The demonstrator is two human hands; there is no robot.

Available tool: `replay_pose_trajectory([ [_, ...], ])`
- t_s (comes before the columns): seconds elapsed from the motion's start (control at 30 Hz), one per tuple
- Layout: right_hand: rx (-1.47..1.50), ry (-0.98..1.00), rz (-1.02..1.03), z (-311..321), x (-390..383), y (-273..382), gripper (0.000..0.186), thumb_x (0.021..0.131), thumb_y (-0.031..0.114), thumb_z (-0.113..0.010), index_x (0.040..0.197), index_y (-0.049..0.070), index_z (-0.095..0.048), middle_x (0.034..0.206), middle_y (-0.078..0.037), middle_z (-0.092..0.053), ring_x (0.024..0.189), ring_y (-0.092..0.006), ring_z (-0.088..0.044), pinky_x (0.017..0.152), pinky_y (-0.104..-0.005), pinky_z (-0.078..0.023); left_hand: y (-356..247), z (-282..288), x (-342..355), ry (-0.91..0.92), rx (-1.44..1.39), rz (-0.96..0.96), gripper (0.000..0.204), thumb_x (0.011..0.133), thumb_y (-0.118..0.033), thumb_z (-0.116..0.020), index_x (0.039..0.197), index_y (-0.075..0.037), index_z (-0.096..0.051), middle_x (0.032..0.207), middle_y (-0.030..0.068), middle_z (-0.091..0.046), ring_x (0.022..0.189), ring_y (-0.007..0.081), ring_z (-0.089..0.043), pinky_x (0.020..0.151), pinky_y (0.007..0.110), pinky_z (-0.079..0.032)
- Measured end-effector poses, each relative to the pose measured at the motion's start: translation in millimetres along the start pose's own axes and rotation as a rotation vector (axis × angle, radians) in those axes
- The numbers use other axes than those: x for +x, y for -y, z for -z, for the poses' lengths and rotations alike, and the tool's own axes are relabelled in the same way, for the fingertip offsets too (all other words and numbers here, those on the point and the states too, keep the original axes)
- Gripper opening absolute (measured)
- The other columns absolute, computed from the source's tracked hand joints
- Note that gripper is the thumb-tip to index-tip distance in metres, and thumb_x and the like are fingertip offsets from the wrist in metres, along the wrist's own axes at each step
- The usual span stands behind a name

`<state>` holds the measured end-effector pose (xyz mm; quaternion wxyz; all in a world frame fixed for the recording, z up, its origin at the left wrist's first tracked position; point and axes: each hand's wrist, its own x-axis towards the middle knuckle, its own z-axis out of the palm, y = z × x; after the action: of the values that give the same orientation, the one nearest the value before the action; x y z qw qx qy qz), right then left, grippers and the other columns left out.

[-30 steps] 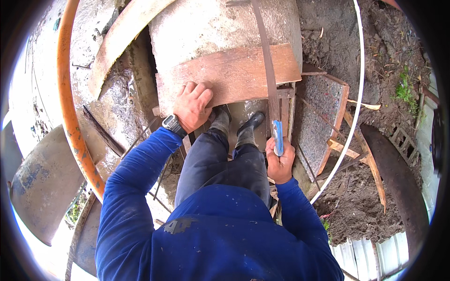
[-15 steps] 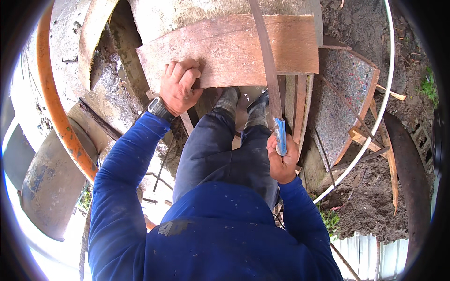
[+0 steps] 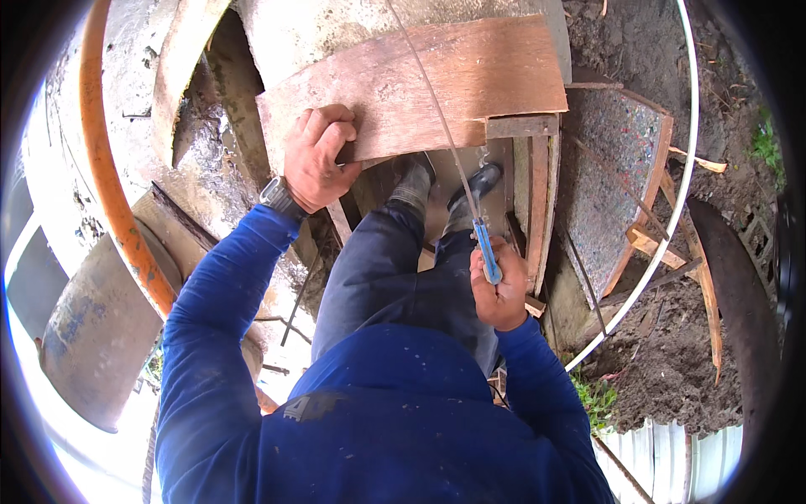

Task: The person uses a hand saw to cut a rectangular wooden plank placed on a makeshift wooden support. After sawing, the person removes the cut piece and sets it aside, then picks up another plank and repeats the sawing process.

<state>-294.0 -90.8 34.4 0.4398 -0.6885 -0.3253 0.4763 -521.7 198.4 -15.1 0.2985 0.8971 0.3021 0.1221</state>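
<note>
While I watch through the head camera, the person's left hand [image 3: 321, 160] lies on the near edge of a reddish-brown board [image 3: 403, 88] in the upper middle of the frame, fingers bent and knuckles up; I cannot tell whether the thumb clasps the edge from below. A grey watch [image 3: 280, 197] sits on that wrist. Right of centre, I see the right hand [image 3: 504, 290] closed around the blue handle of a handsaw [image 3: 485, 248], whose blade, seen nearly edge-on as a thin line, runs up and leftward across the board to the top edge of the frame. The board lies against a pale, rough slab [image 3: 323, 38], and its lower edge steps back on the right, where a grey timber piece [image 3: 522, 126] shows. Below it, I make out dark boots [image 3: 484, 179] and trousers [image 3: 369, 273] between the two arms. An orange pipe [image 3: 107, 168] curves down the left side, with a curved, stained sheet [image 3: 96, 336] beneath. On the right I have a speckled panel [image 3: 617, 185] with a wooden edge, a white hose [image 3: 693, 118] arcing past it, splintered wood [image 3: 703, 290] and dark soil [image 3: 655, 386], with corrugated sheeting [image 3: 672, 462] at lower right.
</note>
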Motion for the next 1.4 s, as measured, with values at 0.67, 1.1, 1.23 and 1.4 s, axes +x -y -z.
replay_pose_trajectory([
  [0.67,-0.008,-0.077,0.024,-11.9,49.5,80.6,0.008,0.09,0.001,-0.06,0.097,-0.002,-0.063,0.072,-0.014,-0.065,0.063,-0.0269,-0.065,0.061,-0.0377,-0.05,-66.9,96.1,79.9,0.2,0.406,0.025,0.046,0.08,-0.008,-0.071,0.126,-0.008,-0.068,0.127,0.0094,-0.068,0.121,0.0326,-0.063,0.108,0.049,-0.046],
  [1.1,-0.103,-0.213,0.177,4.8,103.8,136.5,0.01,0.096,0.008,-0.063,0.101,-0.001,-0.062,0.079,-0.019,-0.071,0.072,-0.037,-0.074,0.067,-0.0441,-0.055,-93.8,85.9,179.8,0.2,0.331,-0.003,0.017,0.099,-0.019,-0.071,0.106,-0.004,-0.069,0.104,0.0151,-0.075,0.101,0.0379,-0.075,0.085,0.053,-0.059],
  [1.23,-0.072,-0.276,0.238,10.0,116.3,109.3,0.012,0.097,0.009,-0.061,0.105,0.001,-0.064,0.075,-0.008,-0.065,0.066,-0.0157,-0.062,0.062,-0.035,-0.049,-98.3,75.6,197.9,0.208,0.419,-0.033,0.022,0.096,-0.023,-0.074,0.107,-0.005,-0.07,0.097,0.0166,-0.077,0.094,0.0416,-0.076,0.084,0.054,-0.06],
  [1.4,0.003,-0.314,0.223,15.4,126.5,108.3,0.016,0.099,0.011,-0.064,0.11,0.0,-0.065,0.08,-0.008,-0.067,0.07,-0.0152,-0.062,0.065,-0.0335,-0.05,-116.4,69.5,222.1,0.302,0.503,0.016,0.023,0.096,-0.024,-0.073,0.109,-0.005,-0.07,0.099,0.0194,-0.078,0.095,0.0412,-0.077,0.082,0.055,-0.06],
])
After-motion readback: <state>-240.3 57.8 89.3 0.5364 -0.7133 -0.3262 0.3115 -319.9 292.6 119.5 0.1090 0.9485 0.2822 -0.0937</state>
